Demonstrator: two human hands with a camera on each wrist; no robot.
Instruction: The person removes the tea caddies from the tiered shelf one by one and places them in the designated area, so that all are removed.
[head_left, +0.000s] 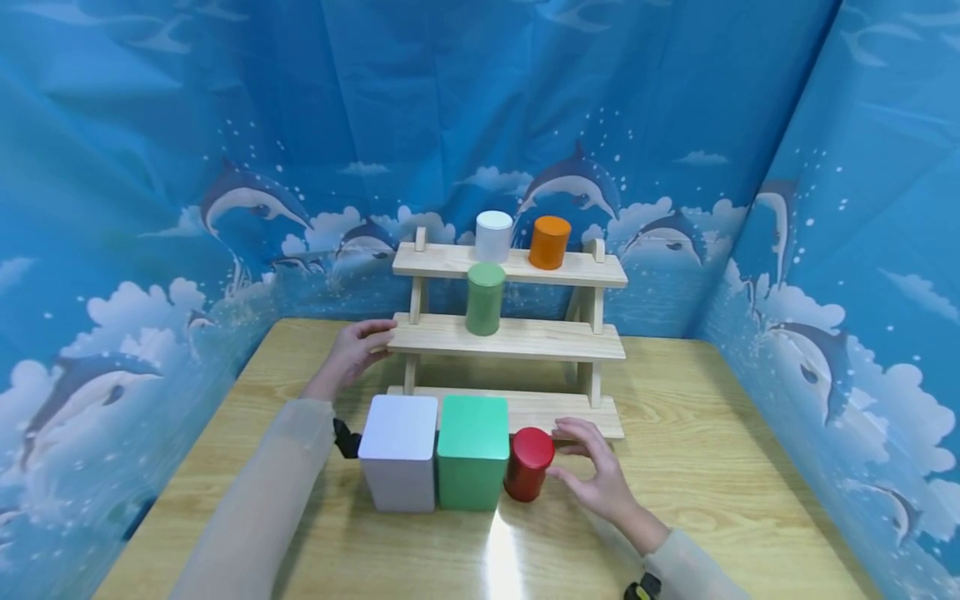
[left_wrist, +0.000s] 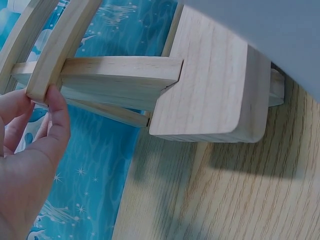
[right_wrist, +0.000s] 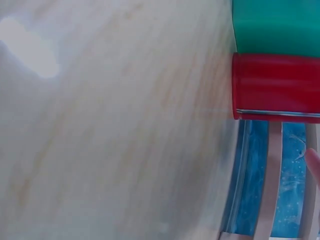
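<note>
A three-tier wooden display stand (head_left: 517, 343) stands on the table. My left hand (head_left: 360, 354) pinches the left end of its middle shelf between thumb and fingers; in the left wrist view the left hand (left_wrist: 32, 150) grips the board's end (left_wrist: 55, 55). My right hand (head_left: 596, 475) is spread beside a red cylindrical tin (head_left: 529, 467), thumb near its right side, fingers behind it. In the right wrist view a fingertip (right_wrist: 313, 162) shows apart from the tin (right_wrist: 280, 87). Left of the tin stand a green box (head_left: 472, 450) and a silvery-white box (head_left: 400, 454), side by side.
A white tin (head_left: 493, 237) and an orange tin (head_left: 550, 243) stand on the top shelf, a light green tin (head_left: 484, 300) on the middle one. Behind and at both sides hangs a blue dolphin-print curtain (head_left: 450, 100). The wooden table (head_left: 690, 417) extends around the stand.
</note>
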